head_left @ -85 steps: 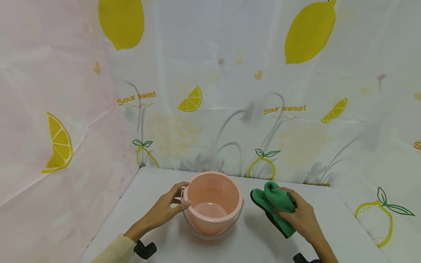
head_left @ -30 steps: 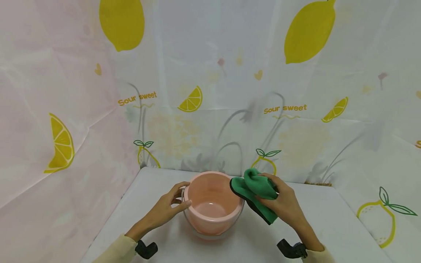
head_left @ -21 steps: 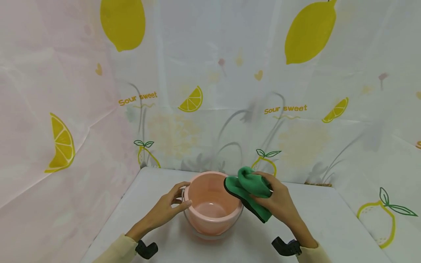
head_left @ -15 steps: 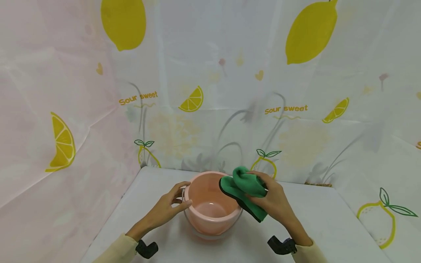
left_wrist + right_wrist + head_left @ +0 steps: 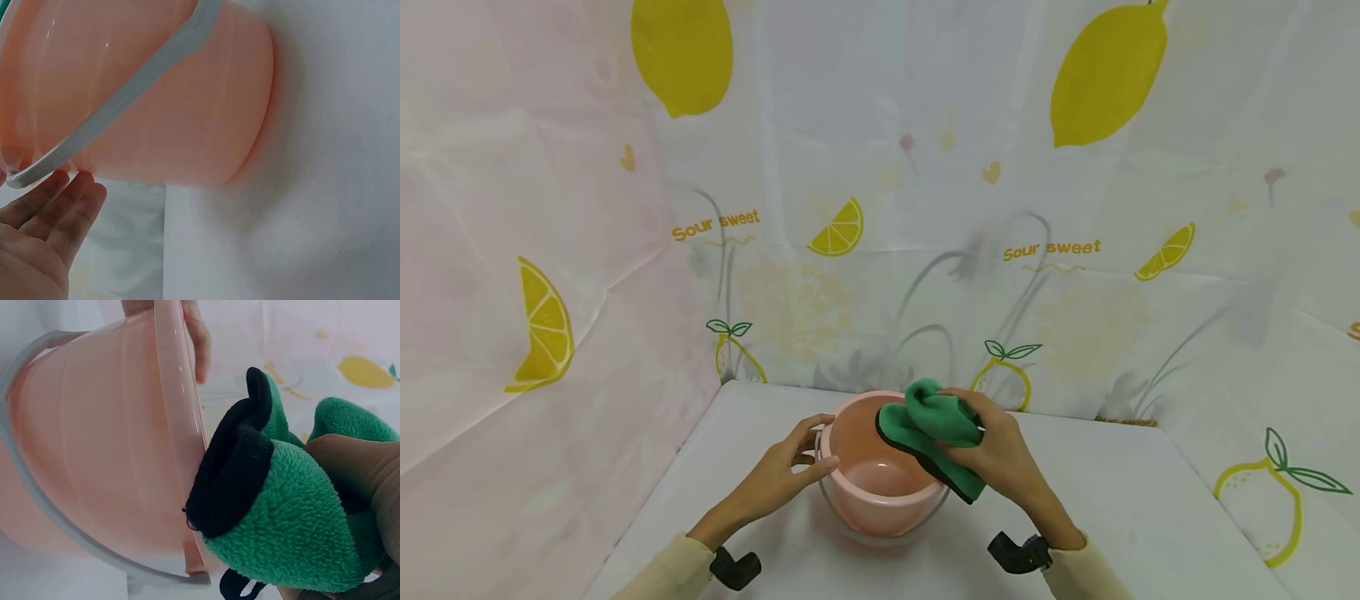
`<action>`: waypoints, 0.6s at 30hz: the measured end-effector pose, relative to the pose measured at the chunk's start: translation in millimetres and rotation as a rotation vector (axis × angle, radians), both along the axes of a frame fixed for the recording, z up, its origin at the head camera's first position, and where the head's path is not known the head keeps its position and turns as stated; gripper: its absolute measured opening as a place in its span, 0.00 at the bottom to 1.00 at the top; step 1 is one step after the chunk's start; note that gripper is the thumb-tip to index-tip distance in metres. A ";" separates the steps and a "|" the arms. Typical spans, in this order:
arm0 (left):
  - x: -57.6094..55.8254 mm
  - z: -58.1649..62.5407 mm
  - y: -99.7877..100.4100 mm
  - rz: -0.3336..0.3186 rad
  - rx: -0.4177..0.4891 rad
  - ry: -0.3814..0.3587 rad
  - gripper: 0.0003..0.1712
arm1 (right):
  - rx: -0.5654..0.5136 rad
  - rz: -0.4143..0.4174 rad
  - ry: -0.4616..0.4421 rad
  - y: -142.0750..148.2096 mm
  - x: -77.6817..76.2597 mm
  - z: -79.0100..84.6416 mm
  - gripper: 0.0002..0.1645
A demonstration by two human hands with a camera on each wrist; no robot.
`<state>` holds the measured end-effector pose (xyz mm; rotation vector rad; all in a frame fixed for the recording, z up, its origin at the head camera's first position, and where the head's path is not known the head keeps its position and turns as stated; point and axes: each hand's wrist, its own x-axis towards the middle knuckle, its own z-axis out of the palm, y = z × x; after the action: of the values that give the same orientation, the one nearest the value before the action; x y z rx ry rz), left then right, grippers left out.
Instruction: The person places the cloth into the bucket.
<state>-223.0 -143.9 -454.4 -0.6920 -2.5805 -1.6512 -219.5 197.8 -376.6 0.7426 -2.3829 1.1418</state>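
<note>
A pink bucket (image 5: 880, 518) with a grey handle (image 5: 119, 106) stands upright on the white table. My left hand (image 5: 781, 468) holds its left side, thumb over the rim and the other fingers against the outer wall. A green towel with black trim (image 5: 928, 429), folded into a thick bundle, is in the grip of my right hand (image 5: 1003, 458). The towel overlaps the right half of the bucket's opening in the head view. In the right wrist view, the towel's black edge (image 5: 228, 481) is right at the bucket's rim (image 5: 178, 394). Folds hide part of my right fingers.
Behind the white table (image 5: 1120, 508) hangs a pale backdrop (image 5: 880, 317) printed with lemons and lettering, and it continues along the left and right sides. Each wrist wears a black camera mount.
The towel in my right hand has moved left, from beside the bucket to over its right rim and opening. My left hand and the bucket have stayed in place.
</note>
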 end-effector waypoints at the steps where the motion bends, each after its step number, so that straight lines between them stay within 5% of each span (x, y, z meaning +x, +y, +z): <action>1: 0.1 0.0 0.0 -0.001 -0.001 0.004 0.35 | 0.002 0.006 -0.001 -1.7 -0.5 -0.1 0.41; 18: -0.1 0.3 1.2 0.009 -0.014 0.000 0.35 | 0.009 0.051 -0.025 -20.6 -7.5 -5.1 0.41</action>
<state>-223.1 -142.7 -454.2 -0.6803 -2.5940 -1.6315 -227.0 177.2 -381.7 0.8012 -2.4041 1.1678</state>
